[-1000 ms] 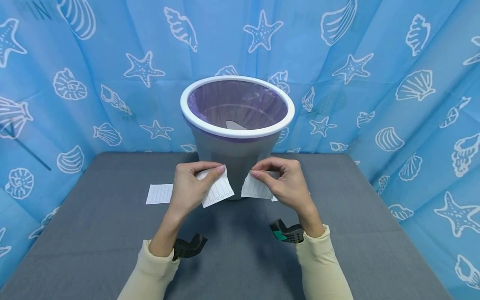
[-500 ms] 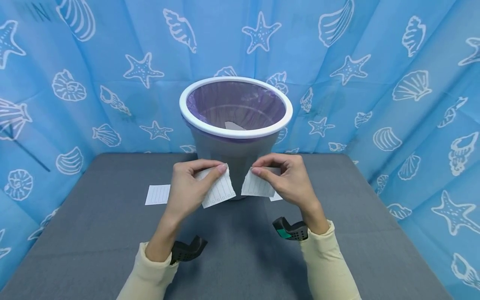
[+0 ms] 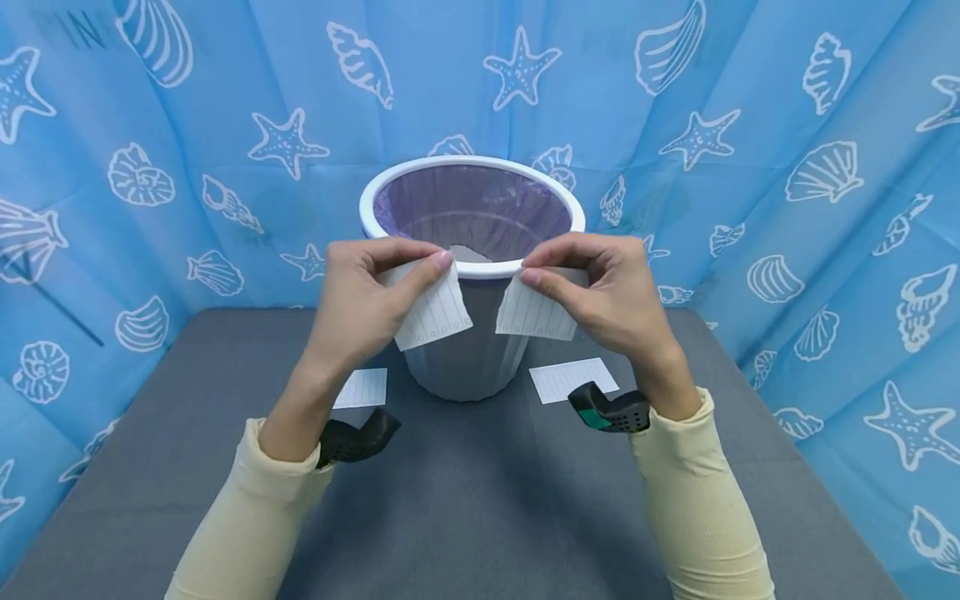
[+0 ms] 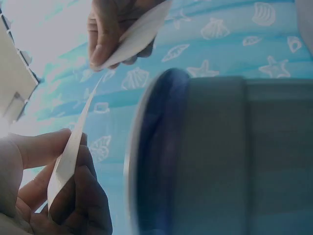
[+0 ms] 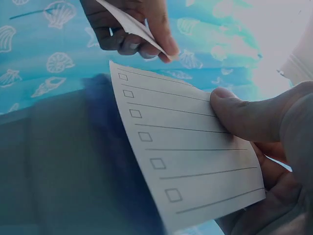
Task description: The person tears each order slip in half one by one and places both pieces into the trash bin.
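My left hand (image 3: 367, 296) pinches a torn piece of lined paper (image 3: 435, 308) between thumb and fingers, in front of the bin's near rim. Across a small gap, my right hand (image 3: 603, 287) pinches another torn piece (image 3: 536, 308), its ragged edge facing the first. Ruled lines and a row of small boxes show on the right piece in the right wrist view. Behind both hands stands a grey trash bin (image 3: 467, 367) with a white rim and a purple liner (image 3: 480, 196). A pale scrap (image 3: 468, 254) lies inside it, partly hidden by the rim.
On the grey table (image 3: 472, 500), a lined paper slip (image 3: 363, 388) lies left of the bin, partly behind my left wrist. Another slip (image 3: 573, 379) lies to its right, near the right wrist camera. A blue shell-patterned curtain (image 3: 285, 67) hangs behind.
Both hands have risen from before the bin's lower body to its near rim, carrying their paper pieces. They have moved slightly apart, and more of the slips on the table shows.
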Demonstrator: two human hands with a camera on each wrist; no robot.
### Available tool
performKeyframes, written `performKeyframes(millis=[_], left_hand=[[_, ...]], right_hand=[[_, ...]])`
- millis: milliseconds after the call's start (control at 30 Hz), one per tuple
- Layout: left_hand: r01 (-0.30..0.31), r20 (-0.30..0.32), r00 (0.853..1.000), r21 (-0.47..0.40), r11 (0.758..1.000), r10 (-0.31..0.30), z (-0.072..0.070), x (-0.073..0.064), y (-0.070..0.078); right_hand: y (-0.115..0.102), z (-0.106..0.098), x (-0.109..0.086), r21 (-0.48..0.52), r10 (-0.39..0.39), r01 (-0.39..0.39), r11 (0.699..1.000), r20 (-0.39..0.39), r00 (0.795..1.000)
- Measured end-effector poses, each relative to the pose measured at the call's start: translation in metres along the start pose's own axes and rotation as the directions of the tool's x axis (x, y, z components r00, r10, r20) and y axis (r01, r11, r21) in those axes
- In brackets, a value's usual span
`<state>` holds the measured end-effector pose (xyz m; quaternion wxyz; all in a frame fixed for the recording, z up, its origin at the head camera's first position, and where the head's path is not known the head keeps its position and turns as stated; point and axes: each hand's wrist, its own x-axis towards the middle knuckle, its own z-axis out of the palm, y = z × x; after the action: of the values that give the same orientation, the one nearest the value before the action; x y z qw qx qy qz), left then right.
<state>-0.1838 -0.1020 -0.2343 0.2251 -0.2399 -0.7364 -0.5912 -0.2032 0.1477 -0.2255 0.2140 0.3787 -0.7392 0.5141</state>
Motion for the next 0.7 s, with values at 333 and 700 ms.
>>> performKeyframes(millis=[333,700], left_hand=[[0.043,-0.020,0.999,-0.008,0.999,-0.043,-0.007,0.051,0.025],[0.133,-0.013,0.991,0.066,0.989,-0.133,-0.009,0.107,0.032]], right_hand=[[-0.011,-0.023,0.050,-0.005,-0.029,0.028,1.000,-0.029,0.999],[-0.013,-0.031,0.102,-0.085,0.144,-0.143,0.986,-0.003,0.990]])
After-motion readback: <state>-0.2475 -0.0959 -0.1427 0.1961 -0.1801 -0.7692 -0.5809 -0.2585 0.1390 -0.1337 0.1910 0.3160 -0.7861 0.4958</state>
